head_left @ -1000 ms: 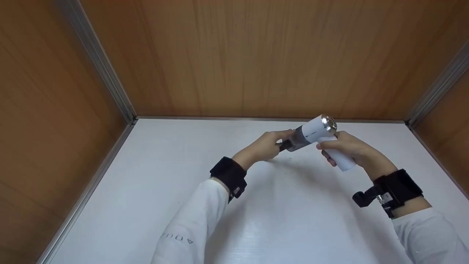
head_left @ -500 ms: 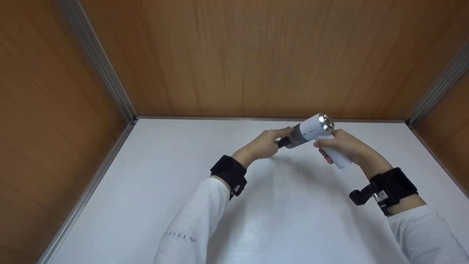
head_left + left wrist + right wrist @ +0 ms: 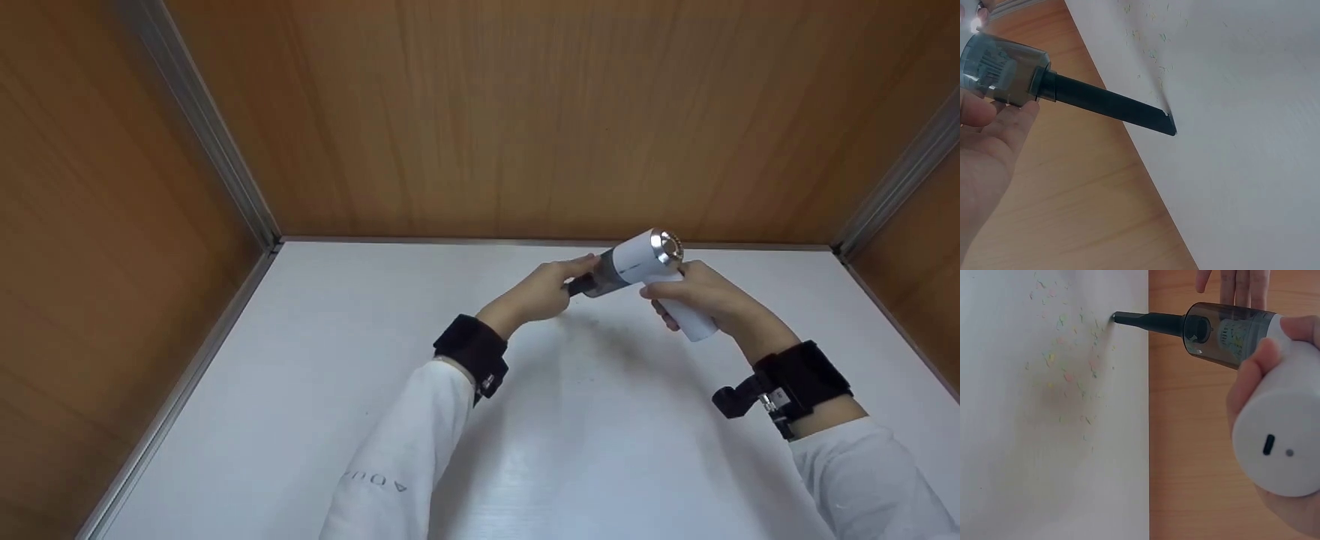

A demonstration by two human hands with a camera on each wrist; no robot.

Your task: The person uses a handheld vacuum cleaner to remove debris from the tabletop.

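Observation:
A handheld vacuum [image 3: 637, 266] with a white body, silver end cap, smoky dust cup [image 3: 1230, 332] and thin black nozzle [image 3: 1112, 107] is held above the white table [image 3: 375, 375]. My right hand [image 3: 697, 296] grips its white handle [image 3: 1280, 439]. My left hand [image 3: 536, 296] holds the front, with the thumb [image 3: 977, 112] against the dust cup [image 3: 999, 67] and the fingers [image 3: 1238, 281] on its far side. Small coloured paper scraps [image 3: 1072, 365] lie on the table near the nozzle tip [image 3: 1114, 316]. Whether the tip touches the table I cannot tell.
Wooden walls [image 3: 525, 112] close in the table at the back and both sides, with metal rails [image 3: 202, 127] in the corners. More scraps [image 3: 1151, 34] speckle the white surface. Both wrists wear black straps [image 3: 802, 379].
Both hands and the vacuum have shifted slightly up and to the left. The grips are the same.

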